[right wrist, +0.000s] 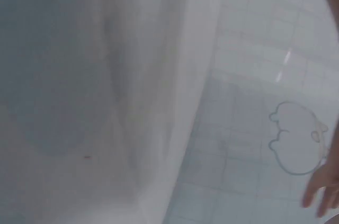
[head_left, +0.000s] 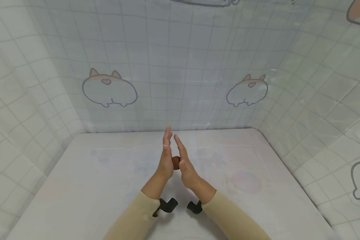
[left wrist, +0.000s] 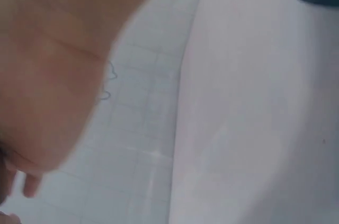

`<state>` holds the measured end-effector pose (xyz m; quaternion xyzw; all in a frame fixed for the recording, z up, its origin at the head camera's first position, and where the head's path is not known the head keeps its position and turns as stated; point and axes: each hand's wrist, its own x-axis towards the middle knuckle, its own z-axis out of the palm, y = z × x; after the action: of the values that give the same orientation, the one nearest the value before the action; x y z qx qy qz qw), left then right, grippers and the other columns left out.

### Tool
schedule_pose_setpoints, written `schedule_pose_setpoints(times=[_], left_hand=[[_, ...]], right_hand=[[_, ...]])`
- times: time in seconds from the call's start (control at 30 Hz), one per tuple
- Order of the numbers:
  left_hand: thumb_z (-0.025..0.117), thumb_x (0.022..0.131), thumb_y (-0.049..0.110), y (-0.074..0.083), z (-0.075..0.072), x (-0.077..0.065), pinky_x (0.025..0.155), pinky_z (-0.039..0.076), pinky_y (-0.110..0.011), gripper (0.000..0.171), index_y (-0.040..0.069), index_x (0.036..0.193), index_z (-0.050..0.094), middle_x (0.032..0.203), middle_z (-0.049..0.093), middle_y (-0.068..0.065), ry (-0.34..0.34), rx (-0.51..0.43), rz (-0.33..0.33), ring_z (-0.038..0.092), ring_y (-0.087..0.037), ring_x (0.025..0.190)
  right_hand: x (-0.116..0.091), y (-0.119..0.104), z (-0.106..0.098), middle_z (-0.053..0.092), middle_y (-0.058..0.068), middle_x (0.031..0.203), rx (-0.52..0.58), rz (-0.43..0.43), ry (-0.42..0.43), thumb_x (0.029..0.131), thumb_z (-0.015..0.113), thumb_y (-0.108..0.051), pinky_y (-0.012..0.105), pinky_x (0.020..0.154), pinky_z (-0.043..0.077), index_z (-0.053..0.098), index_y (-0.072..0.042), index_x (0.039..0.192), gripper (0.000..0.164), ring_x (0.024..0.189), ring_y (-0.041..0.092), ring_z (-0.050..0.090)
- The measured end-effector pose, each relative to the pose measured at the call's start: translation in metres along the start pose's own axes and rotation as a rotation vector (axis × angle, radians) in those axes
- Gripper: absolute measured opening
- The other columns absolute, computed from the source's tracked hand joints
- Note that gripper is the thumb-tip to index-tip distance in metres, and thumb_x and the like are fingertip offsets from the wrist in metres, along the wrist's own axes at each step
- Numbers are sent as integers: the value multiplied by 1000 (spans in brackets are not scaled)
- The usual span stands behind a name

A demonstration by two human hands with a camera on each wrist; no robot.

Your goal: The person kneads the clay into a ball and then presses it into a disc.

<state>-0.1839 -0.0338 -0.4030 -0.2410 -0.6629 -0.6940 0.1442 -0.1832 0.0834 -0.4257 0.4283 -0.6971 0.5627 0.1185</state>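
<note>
1. One brown ball (head_left: 176, 163) is pressed between the left hand (head_left: 166, 159), at nine o'clock, and the right hand (head_left: 186, 167), at three, both straight-fingered.
2. Pressure is best matched from both palms, lest the ball be squeezed out toward twelve o'clock.

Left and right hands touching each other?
Apart. The head view shows a gap between the left hand and right hand, with a brown ball in it.

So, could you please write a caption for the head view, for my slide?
A round brown object between a straight-fingered left hand and right hand, over a pale table.
</note>
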Motion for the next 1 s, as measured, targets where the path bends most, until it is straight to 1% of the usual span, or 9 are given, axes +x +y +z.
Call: schedule_pose_setpoints(times=[0.07, 0.2, 0.3, 0.47, 0.53, 0.63, 0.77, 0.9, 1.0], left_hand=[[13, 91, 83, -3, -1, 1, 112, -1, -70, 95, 21, 162, 1, 167, 1, -5, -3, 2, -11, 4, -28, 153], [12, 91, 83, -11, 1, -2, 110, 0, -73, 92, 26, 162, 3, 167, 2, -4, -34, 1, -85, 3, -29, 152], [9, 92, 81, -17, 3, -6, 109, 3, -75, 87, 29, 162, 4, 167, 2, -3, -73, 3, -146, 2, -29, 152], [7, 93, 80, -19, 9, -13, 110, 6, -74, 87, 27, 162, 4, 167, 0, -2, -106, -19, -193, 4, -31, 152], [6, 93, 79, -18, 11, -16, 111, 8, -72, 89, 24, 162, 4, 168, 0, -3, -114, -44, -191, 7, -33, 152], [7, 94, 78, -15, 13, -18, 114, 8, -67, 89, 21, 162, 4, 168, 1, -3, -135, -119, -184, 10, -35, 151], [7, 95, 77, -6, 16, -18, 115, 5, -65, 89, 18, 162, 2, 167, -1, -5, -167, -212, -157, 10, -37, 150], [5, 96, 74, 5, 16, -16, 116, 3, -64, 88, 15, 162, 0, 167, -3, -4, -161, -202, -104, 8, -35, 151], [3, 98, 71, 12, 16, -14, 116, 2, -62, 86, 12, 161, 0, 167, -3, -4, -129, -174, -58, 7, -33, 151]], right_hand=[[1, -4, 0, -1, 11, 167, -2, -28, 10, 96, 4, -74, 63, 116, 9, -3, -7, 160, 93, 153, 30, 1], [6, -12, -4, 0, 16, 166, -26, -79, 34, 97, 3, -73, 64, 116, 5, -2, -2, 159, 94, 152, 33, 0], [9, -15, -8, 2, 16, 166, -48, -75, 56, 96, 3, -74, 66, 114, 5, 0, -1, 159, 96, 152, 32, 1], [12, -16, -13, 3, 15, 166, -92, -56, 87, 96, 3, -74, 70, 113, 8, 2, -2, 159, 96, 152, 33, 4], [13, -14, -15, 4, 14, 167, -98, -42, 99, 96, 4, -74, 70, 112, 9, 2, -5, 160, 94, 152, 32, 5], [15, -9, -19, 4, 11, 167, -93, -8, 121, 95, 6, -76, 70, 112, 11, 3, -9, 161, 94, 152, 30, 6], [17, -1, -24, 4, 6, 167, -86, 42, 135, 94, 9, -79, 68, 113, 11, 4, -14, 162, 94, 152, 27, 6], [15, 3, -26, 1, 9, 167, -82, 42, 106, 95, 11, -78, 69, 113, 9, 2, -11, 161, 95, 152, 30, 2], [13, 5, -25, 0, 11, 167, -85, 34, 89, 96, 11, -77, 70, 112, 8, 2, -9, 161, 95, 152, 31, 1]])
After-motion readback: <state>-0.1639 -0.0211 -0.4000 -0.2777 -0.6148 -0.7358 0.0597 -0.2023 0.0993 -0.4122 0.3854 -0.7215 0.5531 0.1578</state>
